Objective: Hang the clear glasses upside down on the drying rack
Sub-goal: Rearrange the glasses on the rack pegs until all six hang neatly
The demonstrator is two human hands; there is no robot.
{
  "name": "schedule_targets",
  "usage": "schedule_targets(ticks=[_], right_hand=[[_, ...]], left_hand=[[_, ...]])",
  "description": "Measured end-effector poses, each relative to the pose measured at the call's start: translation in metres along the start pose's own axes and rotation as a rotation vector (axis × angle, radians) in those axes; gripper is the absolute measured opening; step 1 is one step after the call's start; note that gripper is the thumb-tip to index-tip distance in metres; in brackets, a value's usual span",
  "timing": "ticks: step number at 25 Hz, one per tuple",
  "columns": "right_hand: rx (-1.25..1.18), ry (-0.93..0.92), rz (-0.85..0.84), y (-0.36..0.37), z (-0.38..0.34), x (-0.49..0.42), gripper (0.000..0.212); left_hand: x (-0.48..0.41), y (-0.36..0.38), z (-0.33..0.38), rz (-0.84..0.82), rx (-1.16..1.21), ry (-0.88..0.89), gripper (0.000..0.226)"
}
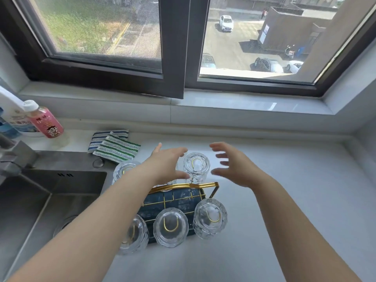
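A gold wire drying rack (184, 185) with a dark blue tray stands on the white counter. Several clear faceted glasses hang upside down on its prongs: three in the near row (171, 226), one at the far right (196, 167), one at the far left (124, 169) partly behind my left forearm. My left hand (166, 161) hovers open just left of the far right glass, and hides whatever hangs on the middle far prong. My right hand (232, 163) is open just right of that glass. Neither hand touches it.
A steel sink (40, 200) with a faucet lies to the left. Striped cloths (114, 144) lie behind the rack. A pink bottle (43, 120) and a white and blue bottle stand at the far left. The window sill runs along the back.
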State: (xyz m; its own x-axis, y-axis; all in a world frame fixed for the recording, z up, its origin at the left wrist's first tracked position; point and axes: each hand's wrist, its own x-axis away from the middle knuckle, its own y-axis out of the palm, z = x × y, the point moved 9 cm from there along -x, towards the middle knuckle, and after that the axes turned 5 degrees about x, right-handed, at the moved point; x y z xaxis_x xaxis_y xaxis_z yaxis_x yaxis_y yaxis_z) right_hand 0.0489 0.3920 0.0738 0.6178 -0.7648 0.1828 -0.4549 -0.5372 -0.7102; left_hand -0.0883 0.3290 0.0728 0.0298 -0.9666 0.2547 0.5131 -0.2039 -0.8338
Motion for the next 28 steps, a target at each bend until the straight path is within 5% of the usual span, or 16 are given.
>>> schedule_targets(ticks=[3,5,7,10,15,22,28], right_hand=[[-0.135,-0.211,0.268,-0.018,-0.042,0.051,0.039],[-0.086,-0.368,0.203,0.009,-0.076,0.086,0.032],[0.154,-0.411,-0.006,0.058,-0.094,0.102,0.05],[0.478,-0.349,-0.189,0.103,-0.089,0.103,0.079],[0.523,-0.308,-0.085,0.099,-0.095,0.099,0.081],[0.341,-0.173,0.01,0.096,-0.075,0.102,0.099],[0.333,-0.146,0.001,0.091,-0.08,0.101,0.097]], left_hand=[[0.044,-0.03,0.007,0.226,0.171,0.103,0.046],[0.081,-0.041,0.01,0.32,0.406,0.165,0.025],[0.109,-0.03,0.006,0.248,0.559,0.145,0.013],[0.132,0.005,-0.005,0.079,0.472,0.052,0.03],[0.141,0.036,-0.026,0.056,0.159,-0.048,0.095],[0.136,0.036,-0.013,0.194,-0.082,-0.016,0.06],[0.132,0.035,-0.018,0.2,-0.071,-0.066,0.064]])
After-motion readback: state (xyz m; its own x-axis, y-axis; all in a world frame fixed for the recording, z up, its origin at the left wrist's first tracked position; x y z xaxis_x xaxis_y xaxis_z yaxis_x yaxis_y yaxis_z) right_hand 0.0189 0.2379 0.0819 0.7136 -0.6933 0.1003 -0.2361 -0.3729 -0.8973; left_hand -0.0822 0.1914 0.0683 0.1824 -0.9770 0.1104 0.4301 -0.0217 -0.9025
